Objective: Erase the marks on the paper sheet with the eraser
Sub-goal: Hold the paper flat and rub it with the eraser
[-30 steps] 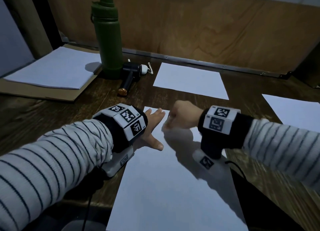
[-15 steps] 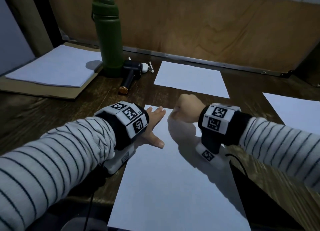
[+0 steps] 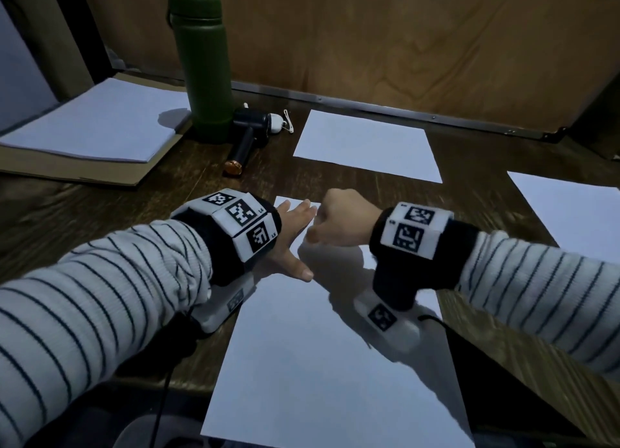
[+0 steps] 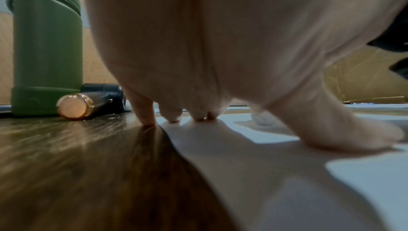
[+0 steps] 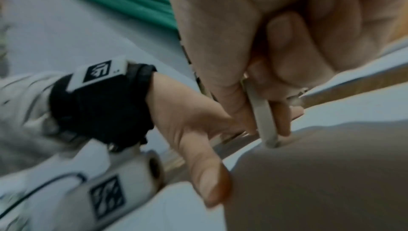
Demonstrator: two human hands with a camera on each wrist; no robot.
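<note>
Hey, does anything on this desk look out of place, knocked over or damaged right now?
Only one thing: a small black handheld device lies on its side against the upright green bottle. The paper sheet lies flat under the left hand, and the right hand pinches the eraser against it. No tears or spills show.

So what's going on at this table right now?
A person is erasing on a paper sheet. The left hand lies flat, fingers spread, pinning the sheet's far corner to the wooden table. The right hand pinches a white eraser, its tip pressed on the paper beside the left hand. No marks are discernible.
</note>
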